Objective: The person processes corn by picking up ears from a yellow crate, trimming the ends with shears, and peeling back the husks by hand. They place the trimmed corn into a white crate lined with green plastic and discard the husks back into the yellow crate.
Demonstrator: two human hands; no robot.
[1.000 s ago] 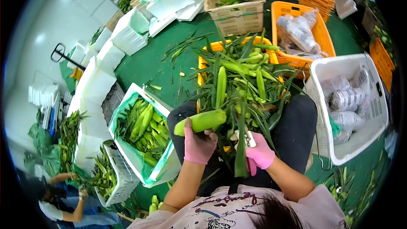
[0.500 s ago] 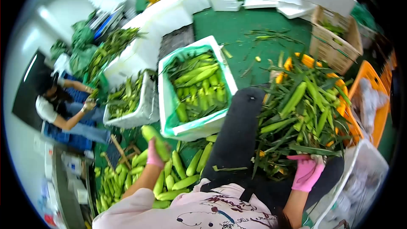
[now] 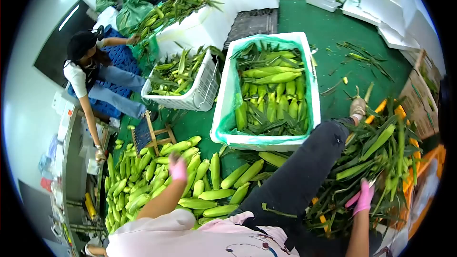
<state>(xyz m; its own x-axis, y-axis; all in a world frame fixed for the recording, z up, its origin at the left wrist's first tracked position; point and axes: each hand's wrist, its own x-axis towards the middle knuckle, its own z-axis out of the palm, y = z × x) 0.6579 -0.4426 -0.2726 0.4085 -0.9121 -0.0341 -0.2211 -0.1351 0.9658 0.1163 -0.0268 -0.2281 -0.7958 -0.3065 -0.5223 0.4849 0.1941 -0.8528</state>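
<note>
My left hand [image 3: 177, 167], in a pink glove with greyish fingers, is over a floor pile of trimmed corn ears [image 3: 216, 194]. It looks open with nothing in it, though its fingers are slightly blurred. On the other side, my right hand [image 3: 364, 198], also gloved in pink, is closed around what looks like a small knife [image 3: 352, 201] with a pink handle; a bit of shiny metal shows past the fingers. That hand touches a heap of leafy corn and loose husks [image 3: 381, 147] beside my leg.
A white foam box [image 3: 220, 128] lined with green plastic holds corn ahead. Left of it are a white crate [image 3: 200, 90] of husked leaves and a small wooden stool [image 3: 151, 133]. A co-worker [image 3: 85, 62] sits at far left. An orange crate [image 3: 434, 159] stands right.
The corn ear that was in my left hand has left it. My view has turned left. The co-worker's hands have moved apart, one reaching down and one to the leafy pile.
</note>
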